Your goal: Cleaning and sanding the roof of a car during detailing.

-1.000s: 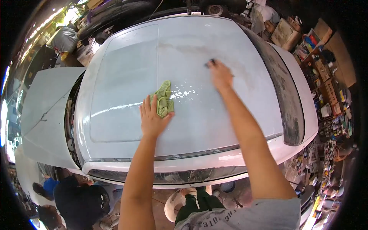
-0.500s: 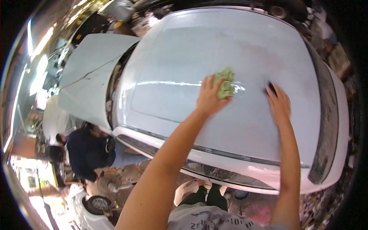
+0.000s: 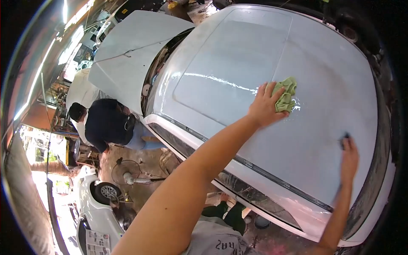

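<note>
Since the earlier frame I moved my left hand point(image 3: 264, 106), pressing the green cloth point(image 3: 285, 93) farther across the car bonnet point(image 3: 255, 55), while my right hand point(image 3: 349, 159) covers a small dark object point(image 3: 343, 140), mostly hidden.

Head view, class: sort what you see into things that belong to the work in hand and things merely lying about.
In use: green cloth under left hand; small dark pad under right hand; car bonnet, wet.

Lying about: floor fan; wheel; second car panel; crouching person.
</note>
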